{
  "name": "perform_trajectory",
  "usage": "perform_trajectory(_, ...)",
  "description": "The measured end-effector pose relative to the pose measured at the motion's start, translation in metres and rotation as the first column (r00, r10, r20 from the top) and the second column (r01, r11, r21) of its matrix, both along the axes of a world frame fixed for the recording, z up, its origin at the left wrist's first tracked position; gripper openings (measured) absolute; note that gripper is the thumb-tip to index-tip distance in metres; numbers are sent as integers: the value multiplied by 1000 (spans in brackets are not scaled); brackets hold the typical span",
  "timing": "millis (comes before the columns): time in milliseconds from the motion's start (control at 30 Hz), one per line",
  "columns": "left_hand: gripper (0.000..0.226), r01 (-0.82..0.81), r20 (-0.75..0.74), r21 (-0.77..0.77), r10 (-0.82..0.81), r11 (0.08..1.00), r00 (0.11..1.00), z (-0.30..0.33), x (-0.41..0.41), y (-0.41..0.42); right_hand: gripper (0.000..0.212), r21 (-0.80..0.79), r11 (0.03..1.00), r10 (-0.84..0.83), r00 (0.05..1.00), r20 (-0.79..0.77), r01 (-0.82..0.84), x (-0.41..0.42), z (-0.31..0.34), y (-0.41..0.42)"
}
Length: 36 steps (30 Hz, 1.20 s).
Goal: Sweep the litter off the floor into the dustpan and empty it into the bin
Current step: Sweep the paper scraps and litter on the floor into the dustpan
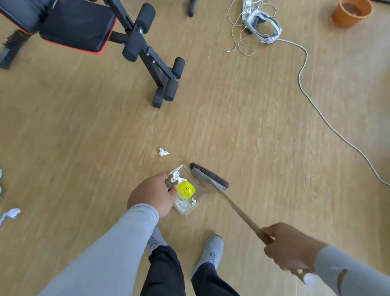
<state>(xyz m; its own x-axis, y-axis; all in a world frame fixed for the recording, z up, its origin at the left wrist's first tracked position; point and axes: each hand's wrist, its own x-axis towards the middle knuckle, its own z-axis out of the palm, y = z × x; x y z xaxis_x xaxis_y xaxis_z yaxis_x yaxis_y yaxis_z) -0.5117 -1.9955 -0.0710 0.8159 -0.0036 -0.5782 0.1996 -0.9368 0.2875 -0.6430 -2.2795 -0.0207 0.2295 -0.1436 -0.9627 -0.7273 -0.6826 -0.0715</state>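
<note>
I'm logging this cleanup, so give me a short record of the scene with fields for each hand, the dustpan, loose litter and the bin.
left hand: grips the dustpan handle
right hand: grips the broom handle
dustpan: on the floor, holds yellow litter and white scraps
broom head: at the dustpan's mouth
loose litter: crumpled paper beyond the dustpan; another scrap far left
bin: orange bin at upper right, upright

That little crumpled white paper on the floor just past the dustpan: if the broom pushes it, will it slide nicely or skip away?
The crumpled paper looks very light, so it would probably tumble or skip rather than slide. The wooden floor looks smooth, offering little grip. A gentle stroke with the broom likely suits it.
</note>
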Motion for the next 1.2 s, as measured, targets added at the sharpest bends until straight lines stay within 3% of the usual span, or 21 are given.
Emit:
perform_trajectory(133, 22, 3, 11, -8, -2, 1000, 1000, -1, -1, 1, 49, -17, 988, -151, 988, 42, 152, 2, 48, -62)
perform_trajectory(267, 27, -7, 17, -20, 7, 1000, 1000, -1, -2, 0, 51, -27, 982, -182, 977, 110, 186, 5, 52, -59)
perform_trajectory(400, 36, -24, 16, -24, 24, 999, 1000, -1, -4, -4, 34, -68, 992, -92, 984, 155, 104, 29, 11, -22)
perform_trajectory(533, 48, -31, 8, -8, 31, 999, 999, -1, -8, -3, 40, 6, 999, -46, 997, 69, 45, 35, -8, 12)
perform_trajectory(700, 49, -36, 8, -13, 37, 999, 999, 1, -11, -3, 33, 199, 931, -310, 951, -5, 305, 23, 22, -24)
perform_trajectory(833, 47, -32, 12, -17, 32, 999, 999, 0, -10, -1, 37, 226, 894, -403, 915, 31, 386, 12, 48, -57)
perform_trajectory(1033, 43, -17, 14, -13, 17, 1000, 1000, 0, -9, -3, 52, 86, 947, -319, 928, 192, 308, 34, 15, -38)
perform_trajectory(1133, 41, -21, 12, -18, 21, 1000, 1000, -1, -8, -3, 45, 47, 978, -209, 961, 181, 204, 39, -13, -5)
perform_trajectory(1200, 38, -20, 8, -18, 20, 1000, 1000, -2, -7, -3, 39, 95, 968, -246, 960, 135, 234, 36, -15, 10)
